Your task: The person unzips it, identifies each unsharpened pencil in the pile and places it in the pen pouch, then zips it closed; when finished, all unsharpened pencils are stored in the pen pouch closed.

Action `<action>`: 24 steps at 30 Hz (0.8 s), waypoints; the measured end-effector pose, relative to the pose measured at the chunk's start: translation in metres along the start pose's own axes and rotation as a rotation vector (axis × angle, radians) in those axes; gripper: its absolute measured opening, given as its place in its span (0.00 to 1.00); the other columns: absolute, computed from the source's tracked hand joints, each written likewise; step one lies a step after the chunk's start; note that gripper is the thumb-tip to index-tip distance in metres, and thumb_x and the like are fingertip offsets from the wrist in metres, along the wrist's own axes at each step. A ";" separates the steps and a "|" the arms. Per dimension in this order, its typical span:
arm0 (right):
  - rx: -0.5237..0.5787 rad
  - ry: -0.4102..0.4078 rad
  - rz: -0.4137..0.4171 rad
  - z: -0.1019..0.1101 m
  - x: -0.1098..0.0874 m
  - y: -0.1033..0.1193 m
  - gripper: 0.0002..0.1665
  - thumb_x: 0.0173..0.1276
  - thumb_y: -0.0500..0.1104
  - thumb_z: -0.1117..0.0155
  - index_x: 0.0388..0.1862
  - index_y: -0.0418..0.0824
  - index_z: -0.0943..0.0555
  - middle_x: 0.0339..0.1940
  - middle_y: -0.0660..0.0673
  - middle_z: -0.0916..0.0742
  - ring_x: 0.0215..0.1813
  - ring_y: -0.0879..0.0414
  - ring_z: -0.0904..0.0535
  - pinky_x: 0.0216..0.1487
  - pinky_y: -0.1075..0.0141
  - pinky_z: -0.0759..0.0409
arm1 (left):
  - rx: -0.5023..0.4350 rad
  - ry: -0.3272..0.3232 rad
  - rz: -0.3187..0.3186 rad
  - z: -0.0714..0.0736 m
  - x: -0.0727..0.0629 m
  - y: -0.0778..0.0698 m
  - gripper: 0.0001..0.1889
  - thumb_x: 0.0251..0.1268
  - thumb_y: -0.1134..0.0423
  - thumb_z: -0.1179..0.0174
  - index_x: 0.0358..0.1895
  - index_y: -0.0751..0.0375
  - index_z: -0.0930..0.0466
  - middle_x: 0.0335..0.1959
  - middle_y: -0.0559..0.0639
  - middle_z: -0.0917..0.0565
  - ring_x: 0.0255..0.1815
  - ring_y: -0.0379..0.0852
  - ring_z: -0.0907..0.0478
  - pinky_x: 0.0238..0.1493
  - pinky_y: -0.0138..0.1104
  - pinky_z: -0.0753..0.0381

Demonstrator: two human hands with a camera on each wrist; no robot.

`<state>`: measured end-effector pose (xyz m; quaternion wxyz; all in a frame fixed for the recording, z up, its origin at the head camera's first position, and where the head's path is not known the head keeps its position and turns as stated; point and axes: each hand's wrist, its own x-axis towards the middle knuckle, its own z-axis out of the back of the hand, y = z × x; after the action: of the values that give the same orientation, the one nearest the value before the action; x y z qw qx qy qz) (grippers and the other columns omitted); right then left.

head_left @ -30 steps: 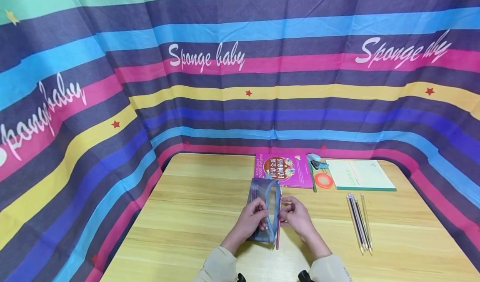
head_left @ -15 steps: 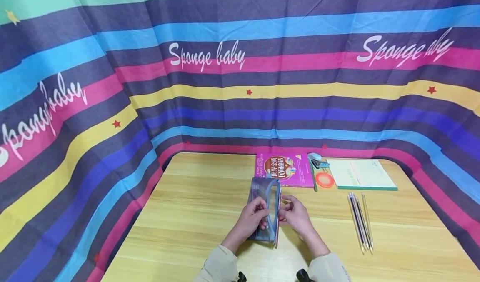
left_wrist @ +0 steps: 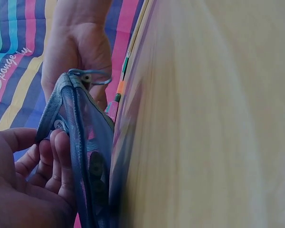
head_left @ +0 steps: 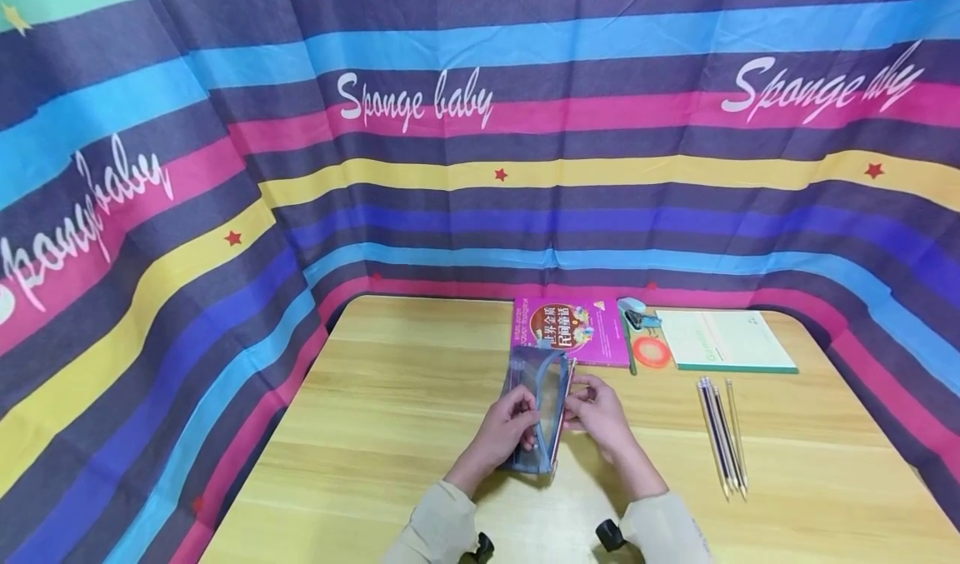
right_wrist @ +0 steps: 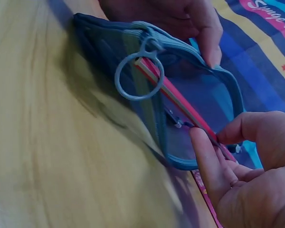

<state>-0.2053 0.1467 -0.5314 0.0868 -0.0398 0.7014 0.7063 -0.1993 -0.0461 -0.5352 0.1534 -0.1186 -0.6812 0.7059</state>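
A translucent blue-grey mesh pencil case (head_left: 523,372) stands tilted on the wooden table, its zipped mouth gaping to the right. My left hand (head_left: 498,431) pinches the near edge of that mouth between thumb and fingers. On the other side, my right hand (head_left: 603,418) pinches a red pencil (right_wrist: 185,104) with a grey stripe. In the right wrist view the pencil slants across the mouth, one end behind the blue zip-pull ring (right_wrist: 118,78). The right fingertips sit right at the case's rim. Dark items show through the mesh (left_wrist: 95,166) in the left wrist view.
Several pencils (head_left: 722,439) lie on the table to the right. Behind the case are a purple book (head_left: 607,351), an orange-red ring-shaped item (head_left: 651,351), a small blue item (head_left: 633,307) and a pale green notebook (head_left: 727,339). A striped curtain (head_left: 465,222) surrounds the table.
The red pencil has gone from alongside the case's right edge to slanting at its mouth, its lower end no longer jutting out below. The case has tilted and shifted slightly right with both hands.
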 end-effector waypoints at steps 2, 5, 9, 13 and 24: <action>0.013 -0.020 0.000 0.003 0.001 0.004 0.28 0.69 0.25 0.42 0.68 0.24 0.33 0.37 0.41 0.20 0.28 0.55 0.17 0.35 0.61 0.09 | 0.004 0.009 -0.005 0.000 0.000 -0.002 0.05 0.72 0.72 0.43 0.40 0.70 0.29 0.26 0.47 0.27 0.19 0.43 0.26 0.20 0.28 0.22; 0.044 -0.083 0.019 0.008 0.003 0.008 0.30 0.70 0.24 0.44 0.70 0.23 0.35 0.37 0.43 0.20 0.27 0.58 0.18 0.34 0.63 0.09 | 0.011 0.016 -0.006 0.000 0.001 -0.002 0.04 0.72 0.73 0.43 0.40 0.70 0.29 0.26 0.48 0.27 0.19 0.43 0.26 0.20 0.28 0.22; 0.082 -0.141 0.038 0.008 0.004 0.010 0.30 0.70 0.24 0.45 0.70 0.24 0.36 0.37 0.42 0.20 0.27 0.60 0.18 0.34 0.65 0.10 | 0.011 0.016 0.000 0.000 0.000 -0.002 0.04 0.72 0.74 0.43 0.39 0.71 0.29 0.25 0.48 0.28 0.20 0.43 0.26 0.20 0.27 0.22; 0.079 -0.069 0.022 -0.001 0.002 0.004 0.28 0.70 0.24 0.44 0.68 0.23 0.37 0.39 0.37 0.19 0.28 0.57 0.18 0.35 0.63 0.09 | 0.012 0.020 -0.003 -0.001 0.000 -0.002 0.05 0.72 0.73 0.42 0.40 0.70 0.29 0.25 0.49 0.27 0.20 0.43 0.26 0.20 0.27 0.22; 0.027 0.007 -0.001 -0.016 -0.002 0.001 0.23 0.70 0.26 0.42 0.63 0.24 0.33 0.39 0.36 0.16 0.28 0.54 0.18 0.33 0.60 0.09 | 0.009 0.015 -0.016 -0.004 0.001 0.000 0.05 0.73 0.71 0.42 0.40 0.69 0.29 0.26 0.51 0.25 0.20 0.42 0.26 0.20 0.27 0.23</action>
<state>-0.2046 0.1301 -0.5301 0.0851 -0.0414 0.7111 0.6967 -0.1989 -0.0417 -0.5358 0.1645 -0.1179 -0.6778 0.7069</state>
